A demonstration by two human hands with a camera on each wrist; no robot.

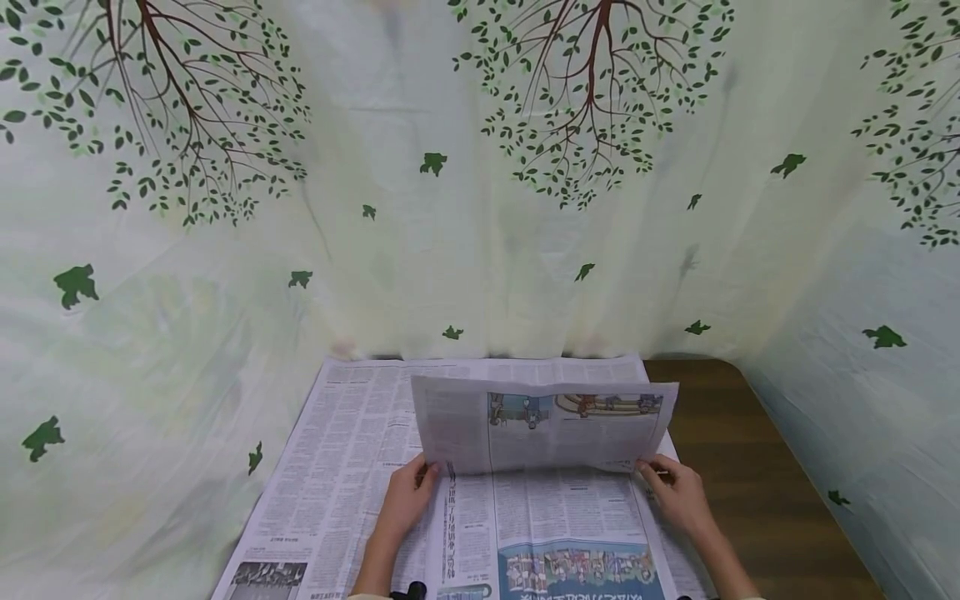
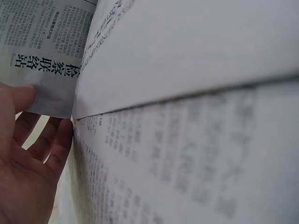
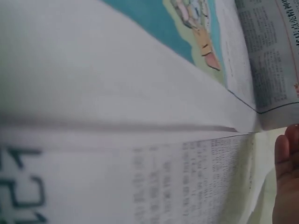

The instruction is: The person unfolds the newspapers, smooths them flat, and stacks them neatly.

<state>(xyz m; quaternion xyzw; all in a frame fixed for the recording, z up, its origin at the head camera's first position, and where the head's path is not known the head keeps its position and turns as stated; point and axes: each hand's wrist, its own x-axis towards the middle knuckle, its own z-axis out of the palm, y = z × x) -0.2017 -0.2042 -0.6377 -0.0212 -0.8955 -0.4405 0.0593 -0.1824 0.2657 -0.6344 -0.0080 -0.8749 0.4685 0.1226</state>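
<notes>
A newspaper sheet (image 1: 555,517) with a blue cartoon panel lies in front of me, its far half (image 1: 457,421) folded up off the surface. My left hand (image 1: 408,497) pinches the raised part at its lower left edge; the left wrist view shows the thumb (image 2: 23,97) on the near face and the fingers behind. At the lower right edge, my right hand (image 1: 681,496) pinches the paper between thumb and fingers. Only some fingers of it appear at the border of the right wrist view, with the thumb hidden there.
Larger newspaper sheets (image 1: 330,450) lie spread beneath, covering most of the table. A strip of brown wooden tabletop (image 1: 757,492) shows at the right. A pale curtain (image 1: 525,275) printed with trees and green leaves hangs behind and on both sides.
</notes>
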